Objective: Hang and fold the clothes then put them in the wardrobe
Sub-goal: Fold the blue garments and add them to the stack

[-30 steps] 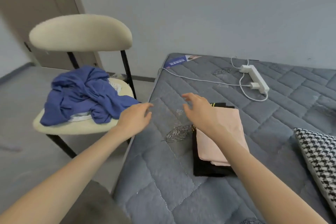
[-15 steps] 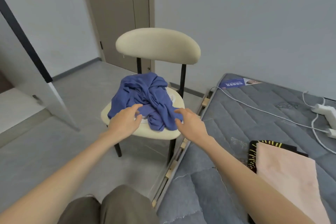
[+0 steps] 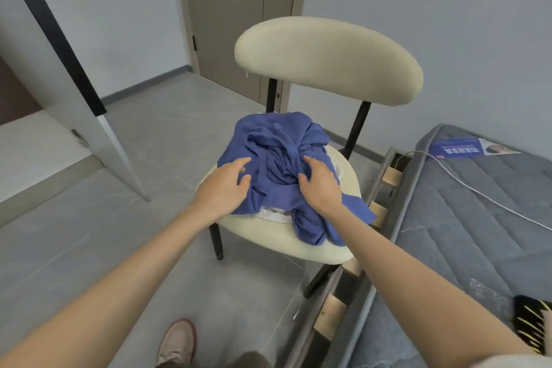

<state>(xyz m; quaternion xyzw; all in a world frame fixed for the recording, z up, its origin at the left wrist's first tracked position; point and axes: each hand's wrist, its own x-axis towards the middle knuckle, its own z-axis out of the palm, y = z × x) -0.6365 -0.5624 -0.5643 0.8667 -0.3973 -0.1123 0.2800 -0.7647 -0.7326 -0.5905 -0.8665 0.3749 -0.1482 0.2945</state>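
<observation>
Both my hands have moved forward since a moment ago: my left hand (image 3: pixel 222 187) and right hand (image 3: pixel 321 185) now rest on the crumpled blue garment (image 3: pixel 274 140), fingers loosely spread, pinching nothing. It lies heaped on the cream chair (image 3: pixel 263 233) seat, over a white cloth (image 3: pixel 274 215), just left of the grey mattress (image 3: pixel 478 233). Near right on the mattress lies a black garment (image 3: pixel 528 320).

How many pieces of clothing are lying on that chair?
2: a blue garment on top, a white garment peeking out beneath it. More may be hidden underneath.
</observation>
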